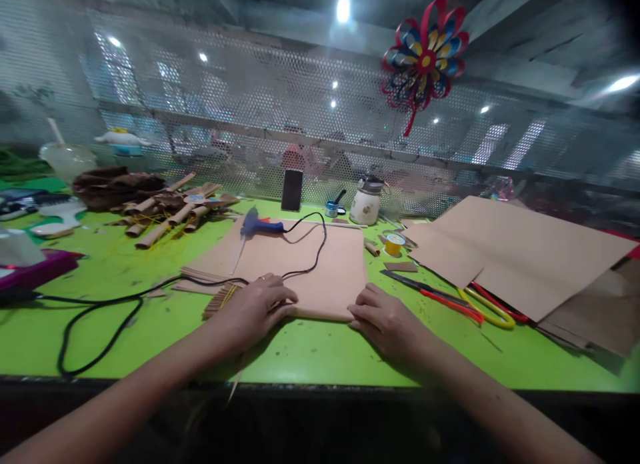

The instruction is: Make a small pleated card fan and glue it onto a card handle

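Note:
A stack of brown paper sheets lies flat in front of me, its near edge looking folded or rolled over. My left hand has its fingers curled on that edge, left of the middle. At the right end of the same edge, my right hand pinches the paper, fingers bent together. A blue glue gun rests on the far part of the sheets, its black cord looping across them. Partly under my left wrist is a small bundle of brown strips with yellow thread.
Right of the sheets lie scissors, yellow-handled scissors and large brown sheets. Behind stand a yellow tape roll, a white jug and a dark phone-like slab. Paper tubes and a purple box occupy the left.

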Action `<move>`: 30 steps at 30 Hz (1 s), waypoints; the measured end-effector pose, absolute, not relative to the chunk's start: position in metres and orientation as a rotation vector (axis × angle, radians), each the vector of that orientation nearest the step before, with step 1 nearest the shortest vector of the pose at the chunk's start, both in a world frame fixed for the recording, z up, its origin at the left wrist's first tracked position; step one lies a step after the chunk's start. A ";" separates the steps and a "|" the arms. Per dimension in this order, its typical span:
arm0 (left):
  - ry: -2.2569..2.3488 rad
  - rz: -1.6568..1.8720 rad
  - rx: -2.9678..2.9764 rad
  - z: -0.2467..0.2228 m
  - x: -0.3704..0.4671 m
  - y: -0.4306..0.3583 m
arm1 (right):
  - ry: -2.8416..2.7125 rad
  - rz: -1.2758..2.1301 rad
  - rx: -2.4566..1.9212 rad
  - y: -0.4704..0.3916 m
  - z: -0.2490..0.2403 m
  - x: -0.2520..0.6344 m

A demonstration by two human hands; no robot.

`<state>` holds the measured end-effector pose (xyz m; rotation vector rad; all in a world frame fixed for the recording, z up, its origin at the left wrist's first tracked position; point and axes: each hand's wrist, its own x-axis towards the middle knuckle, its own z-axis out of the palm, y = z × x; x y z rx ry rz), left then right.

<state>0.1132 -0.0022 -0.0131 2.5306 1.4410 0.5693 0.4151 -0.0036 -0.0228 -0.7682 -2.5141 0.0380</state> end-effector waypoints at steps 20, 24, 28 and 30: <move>1.343 0.495 3.012 -0.012 0.118 0.000 | -2.560 -0.196 -0.783 0.001 -0.026 0.405; 1.379 0.499 3.011 -0.012 0.119 -0.001 | -2.607 -0.228 -0.732 0.007 -0.025 0.399; 1.372 0.515 3.020 -0.014 0.119 -0.001 | -2.641 -0.244 -0.701 0.013 -0.028 0.398; 1.350 0.515 3.030 -0.015 0.118 -0.001 | -2.639 -0.241 -0.704 0.015 -0.030 0.398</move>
